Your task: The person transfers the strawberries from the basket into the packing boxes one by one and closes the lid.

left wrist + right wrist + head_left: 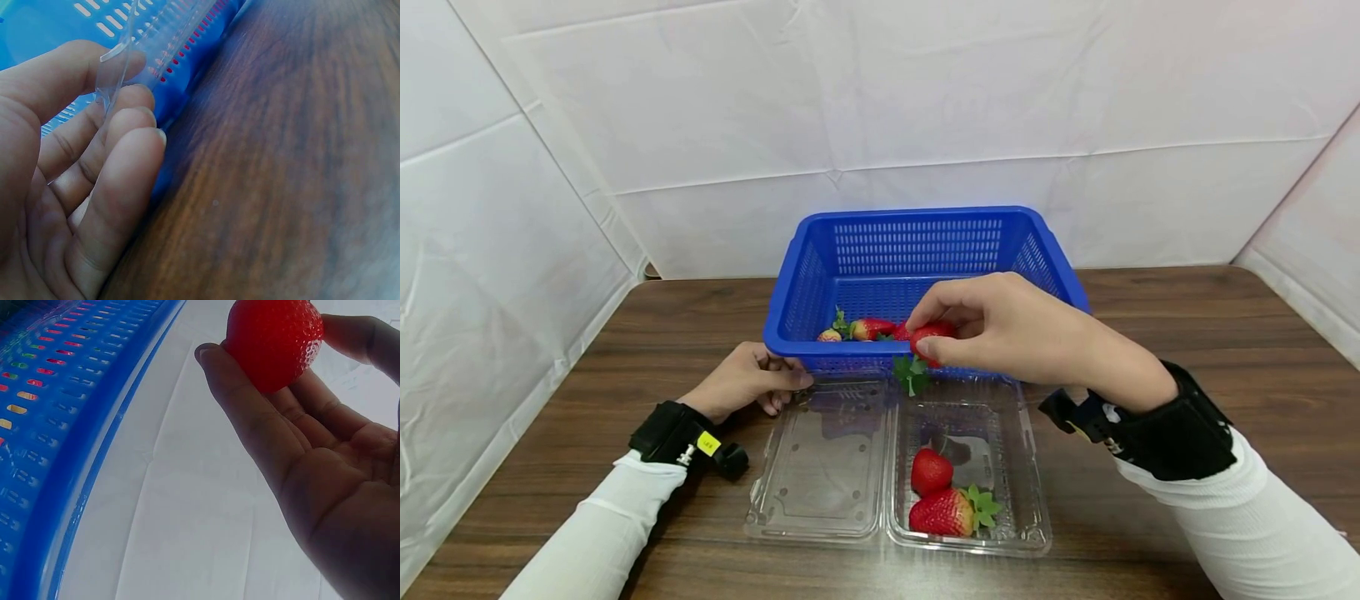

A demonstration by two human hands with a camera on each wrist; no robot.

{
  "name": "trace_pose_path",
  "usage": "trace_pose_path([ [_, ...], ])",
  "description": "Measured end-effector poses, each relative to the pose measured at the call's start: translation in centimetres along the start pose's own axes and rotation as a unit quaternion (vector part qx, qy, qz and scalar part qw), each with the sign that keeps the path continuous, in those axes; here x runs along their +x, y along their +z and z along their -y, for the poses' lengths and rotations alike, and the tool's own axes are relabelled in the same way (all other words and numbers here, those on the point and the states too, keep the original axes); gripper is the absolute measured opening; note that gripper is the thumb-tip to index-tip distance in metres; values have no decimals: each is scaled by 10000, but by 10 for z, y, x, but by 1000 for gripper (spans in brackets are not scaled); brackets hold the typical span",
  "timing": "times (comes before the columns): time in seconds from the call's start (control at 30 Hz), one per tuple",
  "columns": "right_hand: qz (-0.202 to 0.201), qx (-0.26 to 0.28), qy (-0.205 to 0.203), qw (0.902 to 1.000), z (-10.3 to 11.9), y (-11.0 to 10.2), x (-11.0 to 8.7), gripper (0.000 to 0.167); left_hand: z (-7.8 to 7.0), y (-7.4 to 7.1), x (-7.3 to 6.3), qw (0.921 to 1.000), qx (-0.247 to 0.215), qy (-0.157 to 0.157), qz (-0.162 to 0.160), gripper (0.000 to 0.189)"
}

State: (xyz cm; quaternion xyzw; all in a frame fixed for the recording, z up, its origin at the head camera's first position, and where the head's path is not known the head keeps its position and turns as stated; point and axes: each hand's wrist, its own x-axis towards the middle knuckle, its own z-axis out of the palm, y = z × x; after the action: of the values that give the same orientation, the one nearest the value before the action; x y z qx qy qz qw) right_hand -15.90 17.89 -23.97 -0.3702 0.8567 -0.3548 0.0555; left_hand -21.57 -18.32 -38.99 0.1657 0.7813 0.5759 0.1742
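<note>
My right hand (1011, 325) holds a red strawberry (936, 333) between thumb and fingers, over the near rim of the blue plastic basket (925, 218). Green leaves hang below the berry. In the right wrist view the strawberry (272, 347) shows its shiny, dimpled side. My left hand (747, 382) pinches the far left corner of a clear plastic clamshell box (827, 479), thumb on top. The left wrist view shows the thin clear edge (119, 69) between thumb and fingers. Two strawberries (943, 512) lie in the near part of the box's right half.
Several strawberries (871, 329) sit along the basket's near side. The open clamshell lies flat on the brown wooden table (700, 533), directly in front of the basket. White cloth (880, 108) hangs behind and at both sides.
</note>
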Motion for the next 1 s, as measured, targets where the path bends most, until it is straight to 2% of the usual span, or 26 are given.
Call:
trace_pose_path([
  [0.17,108,-9,-139,9998,0,2,0,14,0,0,0,10000,0,-19,-7,10],
  [0.53,604,-168,-291,9976,2,5,-3,12,-1,0,0,10000,-6,-33,-20,9],
  [0.73,866,-191,-336,9955,2,10,-3,8,-1,0,0,10000,-18,-21,4,9],
  [1.0,1284,-405,-427,9900,-2,16,-1,10,-1,0,0,10000,64,-60,-26,12],
])
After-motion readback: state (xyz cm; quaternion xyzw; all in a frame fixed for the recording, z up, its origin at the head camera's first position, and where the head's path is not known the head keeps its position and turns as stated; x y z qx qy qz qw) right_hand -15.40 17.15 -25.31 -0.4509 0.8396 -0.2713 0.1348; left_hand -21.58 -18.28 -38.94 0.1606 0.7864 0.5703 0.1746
